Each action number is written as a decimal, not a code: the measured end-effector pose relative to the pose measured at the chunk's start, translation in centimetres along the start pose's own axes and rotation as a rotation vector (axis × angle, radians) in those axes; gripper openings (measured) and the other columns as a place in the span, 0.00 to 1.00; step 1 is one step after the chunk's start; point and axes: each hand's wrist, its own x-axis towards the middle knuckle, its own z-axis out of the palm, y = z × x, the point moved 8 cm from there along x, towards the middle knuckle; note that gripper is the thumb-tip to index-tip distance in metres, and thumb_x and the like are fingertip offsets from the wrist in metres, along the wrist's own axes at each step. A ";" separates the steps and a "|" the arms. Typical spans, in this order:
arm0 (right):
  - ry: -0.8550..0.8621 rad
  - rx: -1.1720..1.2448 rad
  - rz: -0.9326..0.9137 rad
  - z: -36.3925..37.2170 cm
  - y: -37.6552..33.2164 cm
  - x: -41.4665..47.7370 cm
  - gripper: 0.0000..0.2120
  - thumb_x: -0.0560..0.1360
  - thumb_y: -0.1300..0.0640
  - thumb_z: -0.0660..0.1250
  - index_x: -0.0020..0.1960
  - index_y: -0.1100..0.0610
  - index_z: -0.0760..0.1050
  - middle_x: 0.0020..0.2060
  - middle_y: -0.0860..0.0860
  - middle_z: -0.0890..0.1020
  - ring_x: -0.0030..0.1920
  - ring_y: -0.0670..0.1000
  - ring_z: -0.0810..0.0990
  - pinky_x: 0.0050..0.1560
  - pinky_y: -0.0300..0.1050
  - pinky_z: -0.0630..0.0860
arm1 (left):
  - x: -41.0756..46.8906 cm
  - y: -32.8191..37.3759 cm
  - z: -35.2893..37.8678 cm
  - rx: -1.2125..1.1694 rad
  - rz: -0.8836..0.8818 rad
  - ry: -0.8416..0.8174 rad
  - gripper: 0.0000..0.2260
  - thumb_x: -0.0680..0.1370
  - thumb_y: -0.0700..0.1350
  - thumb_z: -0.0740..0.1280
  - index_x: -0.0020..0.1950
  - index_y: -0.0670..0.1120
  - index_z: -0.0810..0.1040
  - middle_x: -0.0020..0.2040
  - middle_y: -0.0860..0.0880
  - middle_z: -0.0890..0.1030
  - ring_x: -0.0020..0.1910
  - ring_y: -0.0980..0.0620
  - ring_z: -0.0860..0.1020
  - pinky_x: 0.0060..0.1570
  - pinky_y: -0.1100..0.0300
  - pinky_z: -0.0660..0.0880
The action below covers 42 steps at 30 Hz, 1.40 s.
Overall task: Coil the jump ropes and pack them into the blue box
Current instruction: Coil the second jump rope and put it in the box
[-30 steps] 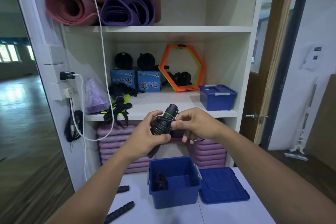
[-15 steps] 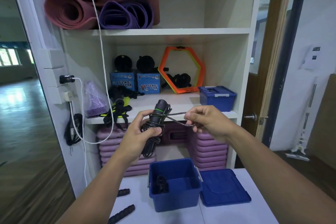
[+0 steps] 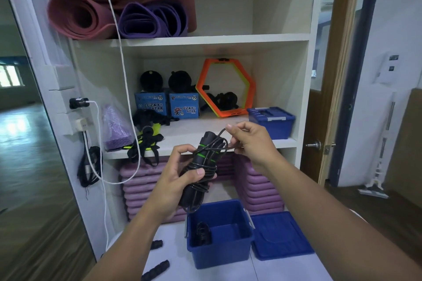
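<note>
My left hand (image 3: 175, 173) grips a black jump rope (image 3: 202, 166) with green-ringed handles, its cord wound around the handles. It is held tilted above the open blue box (image 3: 220, 248). My right hand (image 3: 247, 141) pinches the loose end of the cord just right of the bundle's top. Inside the box, at its left side, lies another coiled black rope (image 3: 202, 232). The box's blue lid (image 3: 279, 235) lies flat on the white table to its right. Black ribbed handles (image 3: 156, 268) of a further rope lie on the table at the lower left.
A white shelf unit stands right behind the table. It holds rolled mats (image 3: 118, 13), an orange hexagon ring (image 3: 226, 89), two blue cartons (image 3: 167, 105), a closed blue box (image 3: 271, 121) and stacked purple pads (image 3: 258, 187). A white cable (image 3: 124, 89) hangs down at left. A wooden door (image 3: 328, 98) is at right.
The right hand, pulling the cord out sideways half a second ago, has come back in and up near the bundle's top. The bundle has more turns on it. The camera view shifted slightly.
</note>
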 end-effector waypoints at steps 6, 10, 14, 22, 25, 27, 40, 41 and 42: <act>-0.111 0.392 0.274 1.8 0.9 0.2 0.09 0.79 0.52 0.67 0.42 0.54 0.73 0.25 0.46 0.69 0.32 0.47 0.76 0.42 0.43 0.73 | -0.3 -0.4 -1.0 -0.017 -0.002 0.059 0.18 0.77 0.36 0.65 0.63 0.52 0.71 0.49 0.37 0.84 0.43 0.38 0.85 0.31 0.56 0.79; -0.214 0.073 0.100 2.4 -0.1 0.1 0.04 0.82 0.56 0.62 0.50 0.55 0.74 0.27 0.46 0.72 0.36 0.48 0.72 0.46 0.45 0.74 | -0.4 -0.2 -1.8 -0.037 0.010 0.087 0.21 0.80 0.31 0.57 0.66 0.52 0.72 0.44 0.46 0.85 0.35 0.46 0.84 0.28 0.59 0.79; -0.253 -0.784 -0.342 2.3 -1.8 0.4 0.12 0.83 0.52 0.57 0.57 0.41 0.77 0.41 0.56 0.81 0.45 0.49 0.74 0.55 0.50 0.68 | -0.4 -0.4 -2.4 -0.065 0.010 0.117 0.22 0.77 0.36 0.61 0.68 0.52 0.73 0.51 0.43 0.85 0.40 0.40 0.85 0.34 0.55 0.81; -0.296 -1.553 -0.672 3.6 -0.7 -0.4 0.25 0.77 0.34 0.49 0.58 0.48 0.76 0.48 0.45 0.76 0.54 0.50 0.68 0.60 0.53 0.59 | -0.3 -0.5 -2.4 -0.107 -0.002 0.096 0.21 0.75 0.39 0.63 0.67 0.51 0.75 0.57 0.36 0.81 0.39 0.39 0.84 0.35 0.53 0.81; -0.321 -1.421 -0.610 3.4 -0.4 0.0 0.17 0.81 0.41 0.54 0.52 0.51 0.75 0.45 0.46 0.72 0.50 0.49 0.66 0.56 0.50 0.60 | -0.3 -0.7 -2.4 -0.112 -0.012 0.073 0.21 0.75 0.38 0.63 0.66 0.52 0.76 0.59 0.33 0.79 0.40 0.39 0.84 0.39 0.49 0.81; -0.394 -1.095 -0.456 3.1 -0.2 0.2 0.13 0.83 0.46 0.56 0.45 0.52 0.72 0.43 0.48 0.68 0.46 0.47 0.66 0.53 0.45 0.63 | -0.2 -0.8 -2.3 -0.107 -0.012 0.050 0.20 0.76 0.38 0.66 0.66 0.52 0.76 0.58 0.33 0.80 0.43 0.37 0.84 0.41 0.48 0.81; -0.224 -0.075 0.048 4.2 2.4 0.2 0.13 0.83 0.51 0.59 0.44 0.57 0.73 0.34 0.51 0.83 0.34 0.50 0.83 0.35 0.40 0.77 | 0.1 -1.0 -2.3 -0.135 0.011 0.076 0.21 0.74 0.40 0.65 0.66 0.52 0.76 0.56 0.35 0.82 0.44 0.34 0.83 0.43 0.44 0.80; -0.216 -0.086 0.049 4.2 2.4 0.2 0.13 0.83 0.51 0.59 0.44 0.56 0.73 0.34 0.51 0.82 0.34 0.50 0.83 0.36 0.40 0.76 | 0.1 -1.0 -2.3 -0.136 0.015 0.077 0.20 0.74 0.40 0.64 0.65 0.52 0.76 0.56 0.37 0.83 0.43 0.36 0.84 0.41 0.46 0.81; -0.212 -0.106 0.041 4.3 2.5 0.2 0.13 0.83 0.50 0.59 0.44 0.56 0.73 0.34 0.52 0.83 0.35 0.49 0.83 0.38 0.41 0.76 | 0.1 -0.9 -2.3 -0.140 0.019 0.084 0.20 0.74 0.40 0.64 0.65 0.52 0.76 0.55 0.39 0.83 0.42 0.38 0.84 0.40 0.47 0.81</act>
